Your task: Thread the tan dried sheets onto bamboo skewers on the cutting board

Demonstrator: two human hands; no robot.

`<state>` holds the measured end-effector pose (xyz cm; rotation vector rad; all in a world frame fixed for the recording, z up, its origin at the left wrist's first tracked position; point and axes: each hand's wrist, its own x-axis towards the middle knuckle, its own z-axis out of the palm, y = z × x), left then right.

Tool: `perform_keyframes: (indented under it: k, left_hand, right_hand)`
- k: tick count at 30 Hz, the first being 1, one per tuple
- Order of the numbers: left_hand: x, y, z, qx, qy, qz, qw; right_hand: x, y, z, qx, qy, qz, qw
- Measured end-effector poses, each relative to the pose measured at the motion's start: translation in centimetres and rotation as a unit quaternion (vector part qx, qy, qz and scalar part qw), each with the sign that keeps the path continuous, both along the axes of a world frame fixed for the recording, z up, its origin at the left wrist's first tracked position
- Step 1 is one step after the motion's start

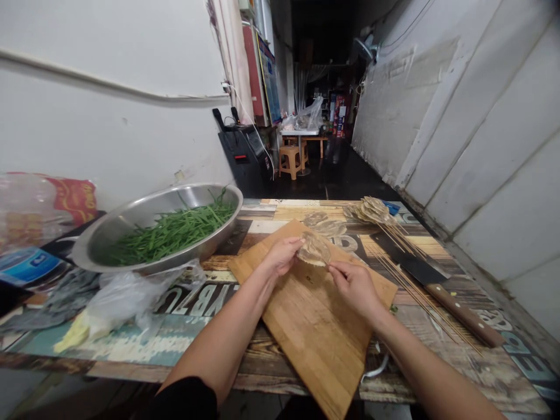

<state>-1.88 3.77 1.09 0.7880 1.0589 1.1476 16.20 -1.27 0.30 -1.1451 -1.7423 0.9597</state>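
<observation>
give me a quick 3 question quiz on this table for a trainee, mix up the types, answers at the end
1. Multiple choice: what is in the metal bowl?
a) sliced carrots
b) white rice
c) cut greens

2. True or false: the big knife lies to the right of the wooden board, with its handle nearer the person than its blade.

3. Fill in the blank: the left hand holds a flat brown piece above the wooden ____.

Key:
1. c
2. true
3. board
</observation>
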Motion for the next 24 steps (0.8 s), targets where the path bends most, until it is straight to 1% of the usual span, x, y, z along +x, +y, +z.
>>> perform_keyframes:
  k: [1,2,4,5,6,7,8,10,12,13,14,16,18,21,24]
  left_hand:
    - [0.1,0.0,0.0,0.001,-0.001,-0.001,1.0]
    - [0.1,0.0,-0.1,0.002,0.001,0.0,1.0]
    - [0.1,0.1,-0.2,0.001,0.006,0.007,1.0]
    - [0.1,0.1,-0.2,0.0,0.006,0.01,1.0]
    - [0.1,0.1,-0.3,-0.001,0.006,0.013,1.0]
    - [0.1,0.2,-0.2,-0.003,0.003,0.014,1.0]
    - [0.1,0.2,-0.2,-0.004,-0.001,0.015,1.0]
    - [0.1,0.2,0.0,-0.009,-0.016,0.008,1.0]
    - [0.1,0.2,0.2,-0.023,-0.039,-0.002,0.999]
    - [0.1,0.3,0.3,-0.041,-0.05,-0.005,0.998]
    - [0.1,0.3,0.4,-0.063,-0.06,-0.005,0.996]
    - [-0.1,0.5,0.3,-0.094,-0.076,0.006,0.993]
    - [-0.4,0.7,0.3,-0.102,-0.088,0.018,0.991]
    - [-1.0,0.8,0.1,-0.091,-0.106,0.01,0.99]
    - [-1.0,0.7,0.2,-0.069,-0.116,0.001,0.991]
  right_hand:
    - [0.1,0.1,0.2,-0.073,0.042,0.024,0.996]
    - [0.2,0.3,0.3,-0.154,0.086,0.05,0.983]
    - [0.5,0.7,0.4,-0.296,0.162,0.098,0.936]
    - [0.6,0.8,0.4,-0.339,0.189,0.114,0.914]
    - [0.6,0.9,0.4,-0.363,0.205,0.121,0.901]
    - [0.6,1.0,0.4,-0.367,0.212,0.114,0.899]
    - [0.5,0.9,0.4,-0.358,0.21,0.097,0.905]
    - [0.3,0.8,0.4,-0.302,0.178,0.053,0.935]
    - [0.3,0.7,0.3,-0.197,0.103,0.026,0.975]
    - [0.4,0.7,0.2,-0.133,0.056,0.021,0.989]
    - [0.5,0.7,0.1,-0.069,0.008,0.018,0.997]
    - [0.8,0.8,-0.2,0.03,-0.064,0.007,0.997]
    - [1.0,0.9,-0.6,0.079,-0.104,-0.005,0.991]
    - [1.1,1.0,-1.1,0.113,-0.128,-0.021,0.985]
    - [1.1,0.9,-1.3,0.121,-0.106,-0.037,0.986]
